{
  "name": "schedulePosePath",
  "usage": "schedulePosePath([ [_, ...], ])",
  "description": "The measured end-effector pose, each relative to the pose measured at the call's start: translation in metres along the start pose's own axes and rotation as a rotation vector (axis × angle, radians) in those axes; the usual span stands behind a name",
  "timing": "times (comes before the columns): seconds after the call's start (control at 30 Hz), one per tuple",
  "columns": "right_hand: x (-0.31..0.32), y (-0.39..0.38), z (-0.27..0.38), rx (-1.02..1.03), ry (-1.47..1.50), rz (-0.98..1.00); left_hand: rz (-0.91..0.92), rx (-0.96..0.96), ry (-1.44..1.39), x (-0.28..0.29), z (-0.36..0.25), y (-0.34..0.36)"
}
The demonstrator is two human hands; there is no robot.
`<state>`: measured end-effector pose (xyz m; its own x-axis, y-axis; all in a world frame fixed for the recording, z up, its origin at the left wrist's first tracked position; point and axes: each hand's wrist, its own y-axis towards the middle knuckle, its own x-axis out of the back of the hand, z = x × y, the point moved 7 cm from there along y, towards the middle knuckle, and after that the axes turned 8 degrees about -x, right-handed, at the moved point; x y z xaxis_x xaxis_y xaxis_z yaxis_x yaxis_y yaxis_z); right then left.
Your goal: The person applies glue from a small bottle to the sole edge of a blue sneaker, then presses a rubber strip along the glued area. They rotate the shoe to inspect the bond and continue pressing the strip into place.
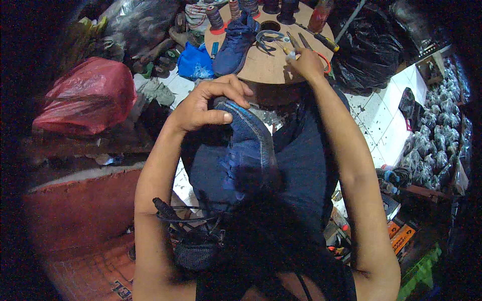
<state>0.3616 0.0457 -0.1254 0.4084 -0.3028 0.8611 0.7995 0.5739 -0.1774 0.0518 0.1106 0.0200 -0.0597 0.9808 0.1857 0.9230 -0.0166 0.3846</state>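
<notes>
My left hand (213, 103) grips the toe end of a blue sneaker (246, 135), with the thumb on the upper and the fingers over the sole edge. The shoe lies across my lap; shadow hides its heel end. My right hand (306, 65) reaches over a round wooden table (256, 72), its fingers bent around a small tool with a pale yellow handle (288, 52). Beside it lie scissors with orange handles (325, 62). Another blue sneaker (235, 47) stands on the table's left side.
Thread spools (215, 21) line the table's far edge, near a yellow-and-black screwdriver (327, 42). Black plastic bags (369, 47) crowd the right, a red bag (85, 98) and blue bag (195, 61) the left. Many small plastic-wrapped bundles (437, 130) sit far right.
</notes>
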Motion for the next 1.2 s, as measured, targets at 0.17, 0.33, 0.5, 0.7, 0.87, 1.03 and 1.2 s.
schedulePosePath([
  [0.17, 0.000, -0.004, 0.000, -0.004, -0.127, -0.013, -0.002, -0.004, -0.004, 0.001, 0.003, 0.000],
  [0.33, -0.001, -0.008, 0.002, 0.017, -0.177, 0.006, 0.001, -0.019, -0.008, 0.000, 0.002, 0.001],
  [0.5, -0.006, -0.007, 0.003, 0.009, -0.217, 0.037, -0.004, -0.006, -0.003, 0.000, 0.001, 0.000],
  [0.7, -0.004, -0.006, 0.002, -0.002, -0.194, 0.001, -0.007, -0.009, -0.002, 0.000, 0.000, 0.001],
  [0.87, -0.001, -0.008, 0.001, 0.006, -0.170, -0.039, -0.031, 0.043, 0.011, 0.000, 0.002, 0.000],
  [1.03, 0.012, -0.015, 0.000, -0.036, -0.207, 0.019, 0.004, -0.007, 0.017, -0.001, -0.002, 0.002],
  [1.2, 0.064, -0.072, 0.022, 0.089, -0.067, -0.123, 0.006, 0.016, 0.062, -0.002, -0.007, 0.002],
])
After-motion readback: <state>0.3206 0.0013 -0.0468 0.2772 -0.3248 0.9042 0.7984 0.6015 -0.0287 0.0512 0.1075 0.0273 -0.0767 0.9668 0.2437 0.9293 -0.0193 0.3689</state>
